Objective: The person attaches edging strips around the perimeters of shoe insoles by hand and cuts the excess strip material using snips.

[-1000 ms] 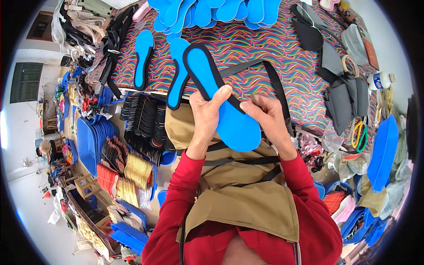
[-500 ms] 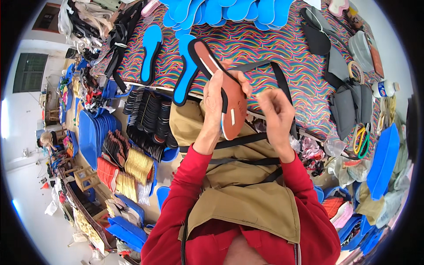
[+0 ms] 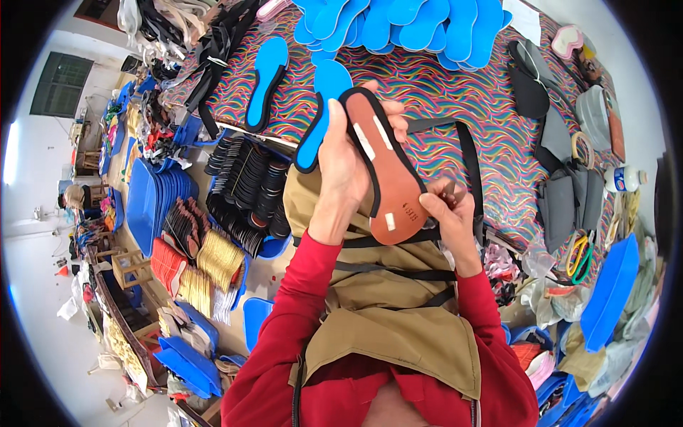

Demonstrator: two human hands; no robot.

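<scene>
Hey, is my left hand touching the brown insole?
Touching. The head view shows your left hand cradling the brown insole: palm against its left edge, fingers passing behind and showing beyond its right edge.

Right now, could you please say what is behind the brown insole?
The left hand reaches behind the insole, fingertips showing past its edge; covered finger parts and the far face are hidden.

From my head, this wide fisheye view looks steeply down, close above my left hand [image 3: 346, 165] and right hand [image 3: 457, 218]; the swirl-patterned tablecloth [image 3: 445, 96] lies toward twelve o'clock, my red sleeves [image 3: 299, 295] enter near six, the white wall [image 3: 35, 285] curves at nine.
</scene>
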